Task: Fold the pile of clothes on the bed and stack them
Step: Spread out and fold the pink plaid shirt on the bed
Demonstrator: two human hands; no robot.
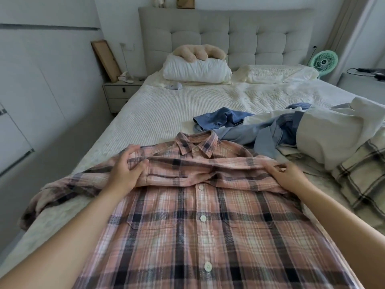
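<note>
A pink plaid button shirt (200, 224) lies front up across the near edge of the bed (158, 113), collar pointing away from me. My left hand (125, 170) pinches a fold of the shirt near its left shoulder. My right hand (287, 174) grips the fabric at the right shoulder. One sleeve (60, 190) trails off to the left over the bed's edge. Behind the shirt lies the pile: crumpled blue garments (250, 126), a white garment (333, 132) and a cream checked piece (362, 180) at the right.
Two pillows (195, 69) and a plush toy (200, 51) sit by the grey headboard. A nightstand (120, 92) stands left of the bed; a green fan (325, 60) is at the right. Bare bedspread stretches across the middle and left.
</note>
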